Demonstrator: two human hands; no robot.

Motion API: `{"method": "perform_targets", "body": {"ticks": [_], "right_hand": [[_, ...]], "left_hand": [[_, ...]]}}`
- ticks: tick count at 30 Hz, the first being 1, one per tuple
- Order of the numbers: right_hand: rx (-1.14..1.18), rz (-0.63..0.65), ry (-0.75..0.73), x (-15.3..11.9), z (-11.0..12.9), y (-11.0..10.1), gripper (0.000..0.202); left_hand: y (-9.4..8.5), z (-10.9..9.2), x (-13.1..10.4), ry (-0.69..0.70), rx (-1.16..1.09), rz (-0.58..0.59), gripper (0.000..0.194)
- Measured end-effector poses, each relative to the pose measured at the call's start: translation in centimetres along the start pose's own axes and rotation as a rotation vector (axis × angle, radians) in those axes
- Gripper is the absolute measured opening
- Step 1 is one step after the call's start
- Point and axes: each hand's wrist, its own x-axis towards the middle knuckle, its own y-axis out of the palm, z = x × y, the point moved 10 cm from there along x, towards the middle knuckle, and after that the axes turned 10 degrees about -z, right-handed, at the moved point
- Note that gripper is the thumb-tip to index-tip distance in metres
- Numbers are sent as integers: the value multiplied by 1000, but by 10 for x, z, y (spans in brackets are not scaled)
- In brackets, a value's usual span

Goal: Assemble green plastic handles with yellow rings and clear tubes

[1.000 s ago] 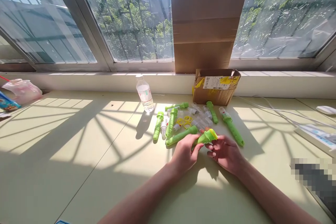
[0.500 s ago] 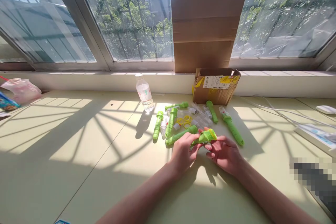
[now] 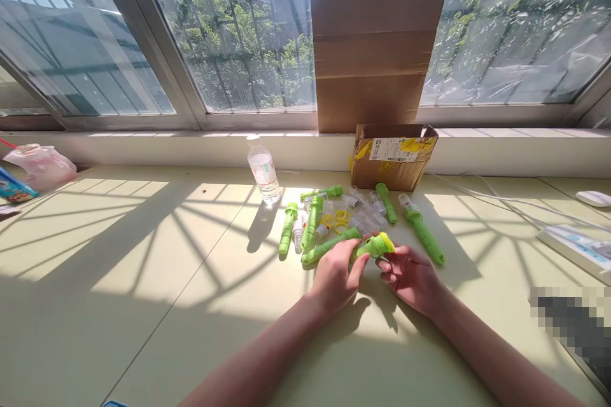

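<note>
My left hand (image 3: pixel 337 273) is closed around the body of a green plastic tube (image 3: pixel 370 246), which is tilted with its wide threaded end to the right. A yellow ring (image 3: pixel 386 242) sits around that wide end. My right hand (image 3: pixel 413 276) has its fingertips pinched at the ring's edge, with the other fingers loosely curled. Just behind my left hand lies another green tube (image 3: pixel 329 248). Several similar tubes, loose yellow rings (image 3: pixel 341 216) and clear plastic tubes (image 3: pixel 370 210) with white or red parts are spread on the table beyond my hands.
A water bottle (image 3: pixel 263 172) stands at the back left of the pile. An open cardboard box (image 3: pixel 394 168) is against the sill. To the right are a power strip (image 3: pixel 570 248) with white cables and a blurred dark object (image 3: pixel 575 331). A pink bag (image 3: pixel 41 165) lies far left.
The green tube has turned slightly in my left hand, whose thumb now lies along it. My right fingers have shifted a little at the ringed end.
</note>
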Motion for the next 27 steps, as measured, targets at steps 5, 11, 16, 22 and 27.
{"method": "perform_targets", "body": {"ticks": [5, 11, 16, 22, 27], "right_hand": [[-17, 4, -16, -4, 6, 1, 43], [6, 12, 5, -4, 3, 1, 42], [42, 24, 22, -3, 0, 3, 40], [62, 25, 30, -5, -1, 3, 40], [66, 27, 40, -8, -3, 4, 42]], "left_hand": [[10, 0, 1, -2, 16, 124, 35], [8, 0, 2, -21, -109, 122, 33], [5, 2, 3, -20, -144, 81, 32], [-1, 0, 4, -17, -118, 31, 28], [-5, -3, 4, -9, -73, 6, 23]]}}
